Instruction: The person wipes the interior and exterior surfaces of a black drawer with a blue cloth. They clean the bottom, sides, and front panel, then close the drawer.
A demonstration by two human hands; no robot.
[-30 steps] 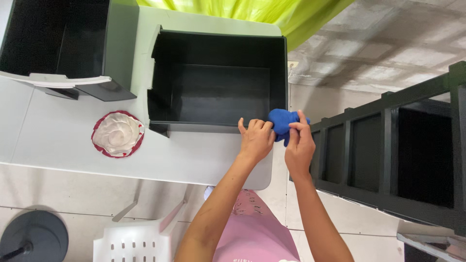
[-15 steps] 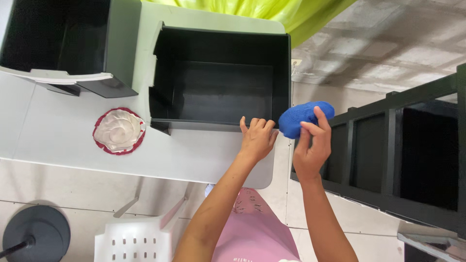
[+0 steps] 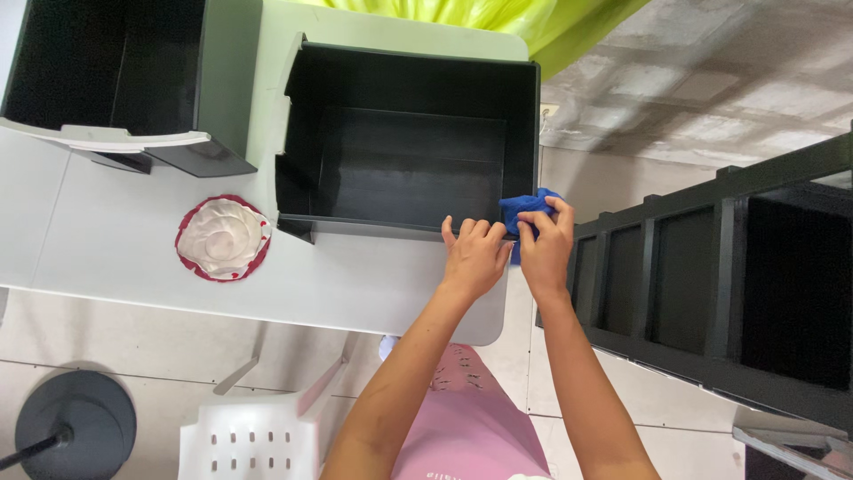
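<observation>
Both hands meet at the near right corner of a black box, mid-frame.

From the left: a round white-and-red pad (image 3: 222, 238) on the table (image 3: 107, 222); the box (image 3: 409, 142); left hand (image 3: 474, 258) lies flat, fingers holding nothing, on its near edge; right hand (image 3: 544, 244), fingers gripping a blue cloth (image 3: 518, 209), presses it against that corner; a black frame (image 3: 711, 284) stands at right.

The blue cloth (image 3: 526, 212) looked soft and fuzzy, a matt fabric. The black box (image 3: 409, 142) had smooth, faintly glossy plastic walls. The white table (image 3: 107, 240) was smooth and matt. The round cover (image 3: 222, 238) near its front edge looked like crumpled cloth.
</observation>
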